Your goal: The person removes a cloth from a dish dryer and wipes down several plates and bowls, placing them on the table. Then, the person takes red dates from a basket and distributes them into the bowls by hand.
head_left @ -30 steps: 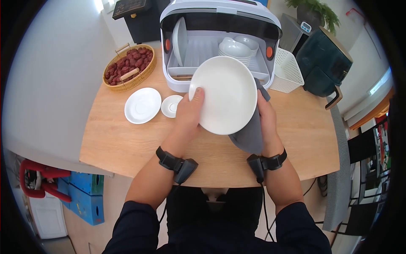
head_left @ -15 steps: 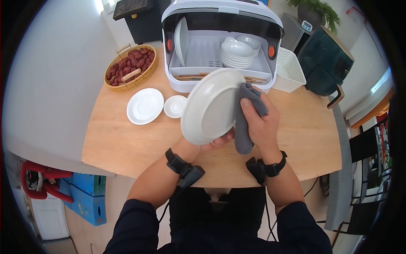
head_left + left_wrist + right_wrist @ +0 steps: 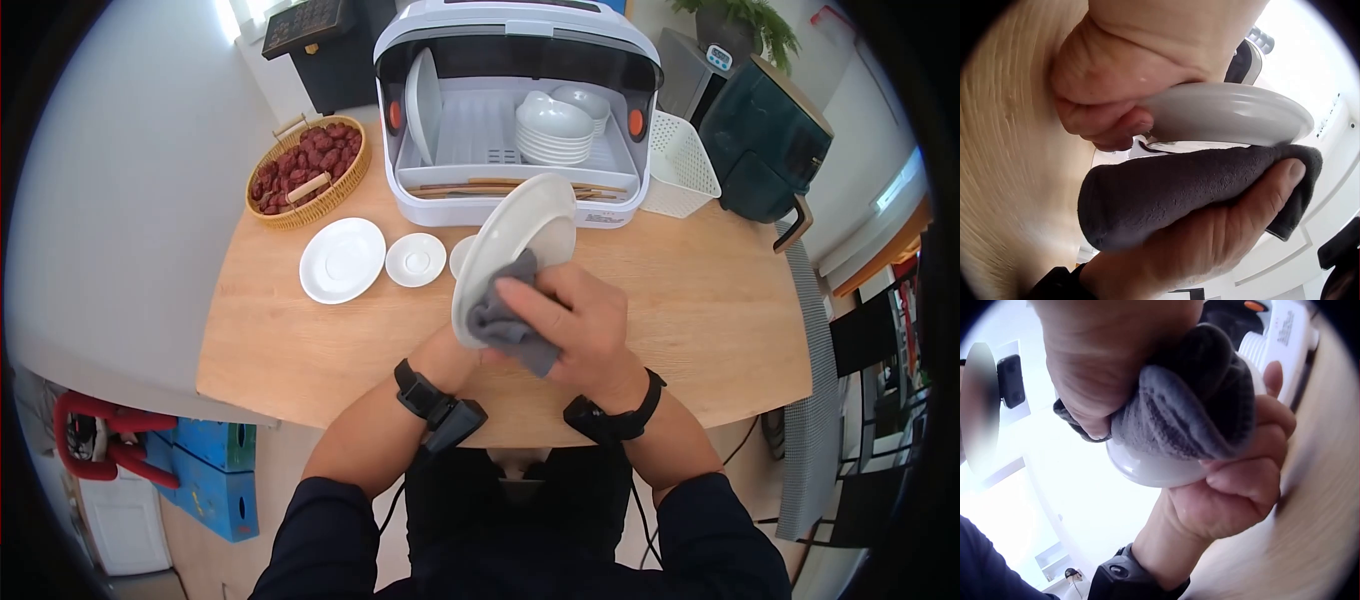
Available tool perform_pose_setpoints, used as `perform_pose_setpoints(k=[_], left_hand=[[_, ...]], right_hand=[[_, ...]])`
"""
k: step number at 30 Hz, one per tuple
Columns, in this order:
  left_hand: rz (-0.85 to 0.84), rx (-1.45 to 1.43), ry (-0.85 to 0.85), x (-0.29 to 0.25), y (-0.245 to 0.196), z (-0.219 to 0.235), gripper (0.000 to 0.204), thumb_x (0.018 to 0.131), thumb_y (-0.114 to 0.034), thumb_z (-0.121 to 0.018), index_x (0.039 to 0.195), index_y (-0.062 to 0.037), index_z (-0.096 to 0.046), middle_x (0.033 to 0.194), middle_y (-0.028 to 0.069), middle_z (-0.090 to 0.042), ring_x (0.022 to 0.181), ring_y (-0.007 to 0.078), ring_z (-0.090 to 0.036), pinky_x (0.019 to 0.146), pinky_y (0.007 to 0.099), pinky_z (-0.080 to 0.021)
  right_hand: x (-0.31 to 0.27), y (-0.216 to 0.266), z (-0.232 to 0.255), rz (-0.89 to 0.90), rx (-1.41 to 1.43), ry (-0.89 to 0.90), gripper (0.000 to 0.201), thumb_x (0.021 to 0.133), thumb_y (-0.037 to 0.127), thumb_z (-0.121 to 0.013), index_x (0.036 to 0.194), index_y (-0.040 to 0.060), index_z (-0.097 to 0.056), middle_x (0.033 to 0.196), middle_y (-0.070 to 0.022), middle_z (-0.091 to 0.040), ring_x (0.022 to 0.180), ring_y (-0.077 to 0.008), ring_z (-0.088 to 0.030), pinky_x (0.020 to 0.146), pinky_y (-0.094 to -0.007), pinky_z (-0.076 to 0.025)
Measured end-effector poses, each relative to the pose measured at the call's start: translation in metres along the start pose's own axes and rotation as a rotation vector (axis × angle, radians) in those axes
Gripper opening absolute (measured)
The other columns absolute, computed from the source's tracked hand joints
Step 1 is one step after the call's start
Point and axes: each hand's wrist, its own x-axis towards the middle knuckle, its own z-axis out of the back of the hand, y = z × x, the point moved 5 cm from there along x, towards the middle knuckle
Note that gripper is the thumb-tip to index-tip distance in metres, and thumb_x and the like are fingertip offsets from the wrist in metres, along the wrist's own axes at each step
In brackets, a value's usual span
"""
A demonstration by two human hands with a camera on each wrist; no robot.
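A white plate (image 3: 492,235) is tilted up on edge above the table. My left hand (image 3: 1110,81) grips it by the lower rim, fingers curled round the edge; in the head view the plate hides most of that hand. My right hand (image 3: 590,318) clutches a grey cloth (image 3: 512,325) and presses it against the lower part of the plate's face. In the left wrist view the cloth lies bunched along the plate, with the right thumb stretched over it. The right wrist view has the cloth folded over the plate, close to the left fingers.
A white saucer (image 3: 342,260) and a smaller dish (image 3: 416,260) lie at left on the table (image 3: 700,320). Behind stands an open dish cabinet (image 3: 430,208) with stacked bowls (image 3: 553,130), an upright plate (image 3: 424,105) and chopsticks (image 3: 480,187). A date basket (image 3: 310,170), white basket (image 3: 683,165) and air fryer (image 3: 765,140) flank it.
The plate has turned from facing up to standing tilted. My right hand has come from the plate's right side, behind it, round to its face, moving the cloth left and down.
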Motion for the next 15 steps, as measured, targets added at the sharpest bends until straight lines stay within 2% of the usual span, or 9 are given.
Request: perform_pose_setpoints(k=[2, 6, 8, 9, 10, 11, 12, 13, 15], left_hand=[[0.193, -0.065, -0.002, -0.001, 0.013, 0.003, 0.029, 0.104, -0.029, -0.059, 0.126, -0.0114, -0.065, 0.097, 0.0063, -0.072, 0.059, 0.0147, -0.068, 0.037, 0.0216, -0.046], [0.479, -0.172, -0.022, -0.008, 0.036, 0.016, 0.027, 0.105, -0.025, -0.057, 0.126, -0.0095, -0.065, 0.092, 0.0046, -0.071, 0.055, 0.0130, -0.065, 0.035, 0.0219, -0.043], [0.973, -0.263, 0.160, -0.017, 0.063, 0.027, 0.052, 0.102, -0.042, -0.062, 0.140, -0.0074, -0.055, 0.109, 0.0171, -0.068, 0.090, 0.0191, -0.070, 0.045, 0.0259, -0.054], [1.017, -0.294, 0.042, -0.021, 0.064, 0.025, 0.055, 0.102, -0.047, -0.060, 0.139, -0.0057, -0.055, 0.099, 0.0208, -0.067, 0.078, 0.0235, -0.068, 0.033, 0.0245, -0.043], [1.018, -0.292, 0.044, -0.027, 0.069, 0.028, 0.055, 0.102, -0.047, -0.060, 0.139, -0.0057, -0.055, 0.099, 0.0208, -0.067, 0.078, 0.0235, -0.068, 0.033, 0.0245, -0.043], [0.938, -0.699, 0.096, -0.031, 0.072, 0.024, 0.057, 0.103, -0.049, -0.058, 0.139, -0.0049, -0.055, 0.099, 0.0210, -0.067, 0.077, 0.0249, -0.067, 0.034, 0.0248, -0.044], [0.831, -1.102, 0.147, -0.027, 0.060, 0.018, 0.059, 0.103, -0.051, -0.057, 0.138, -0.0041, -0.054, 0.099, 0.0213, -0.066, 0.077, 0.0263, -0.066, 0.036, 0.0251, -0.045], [0.792, -1.126, 0.126, -0.027, 0.058, 0.017, 0.061, 0.102, -0.052, -0.057, 0.138, -0.0029, -0.054, 0.101, 0.0209, -0.066, 0.076, 0.0282, -0.064, 0.038, 0.0242, -0.045], [0.694, -1.161, 0.144, -0.021, 0.052, 0.019, 0.061, 0.101, -0.051, -0.058, 0.138, -0.0028, -0.054, 0.101, 0.0203, -0.066, 0.076, 0.0277, -0.064, 0.040, 0.0237, -0.046]], right_hand=[[-0.002, 0.007, -0.002, 0.093, -0.019, 0.045, 0.056, 0.068, 0.016, -0.089, 0.121, 0.0080, -0.073, 0.090, -0.0092, -0.065, 0.069, -0.0280, -0.064, 0.059, -0.0376, -0.053], [0.003, 0.003, 0.018, -0.054, -0.007, -0.080, 0.045, 0.076, 0.015, -0.085, 0.118, 0.0046, -0.073, 0.088, -0.0107, -0.067, 0.074, -0.0244, -0.066, 0.061, -0.0334, -0.053], [0.004, -0.005, 0.024, -0.153, 0.010, -0.144, 0.039, 0.080, 0.014, -0.083, 0.116, 0.0035, -0.074, 0.088, -0.0108, -0.068, 0.076, -0.0211, -0.067, 0.063, -0.0314, -0.053], [0.001, -0.019, 0.025, -0.350, 0.114, -0.213, 0.035, 0.086, 0.016, -0.080, 0.117, 0.0019, -0.073, 0.090, -0.0092, -0.069, 0.079, -0.0170, -0.066, 0.066, -0.0294, -0.053], [-0.004, -0.032, 0.026, -0.546, 0.218, -0.283, 0.032, 0.092, 0.018, -0.076, 0.117, 0.0002, -0.072, 0.093, -0.0076, -0.070, 0.081, -0.0128, -0.065, 0.069, -0.0274, -0.052], [-0.003, -0.036, 0.027, -0.547, 0.216, -0.287, 0.032, 0.092, 0.018, -0.076, 0.117, 0.0002, -0.072, 0.093, -0.0076, -0.070, 0.081, -0.0128, -0.065, 0.069, -0.0274, -0.052], [-0.007, -0.048, 0.024, -0.731, 0.400, -0.307, 0.033, 0.095, 0.023, -0.073, 0.119, -0.0008, -0.071, 0.095, -0.0056, -0.070, 0.083, -0.0107, -0.064, 0.071, -0.0263, -0.052], [-0.013, -0.058, 0.019, -0.911, 0.587, -0.325, 0.036, 0.099, 0.027, -0.071, 0.120, -0.0018, -0.070, 0.097, -0.0037, -0.070, 0.084, -0.0085, -0.062, 0.073, -0.0252, -0.052], [-0.017, -0.064, 0.009, -1.006, 0.668, -0.292, 0.039, 0.100, 0.031, -0.069, 0.120, -0.0025, -0.070, 0.097, -0.0027, -0.070, 0.083, -0.0085, -0.062, 0.072, -0.0249, -0.051]])
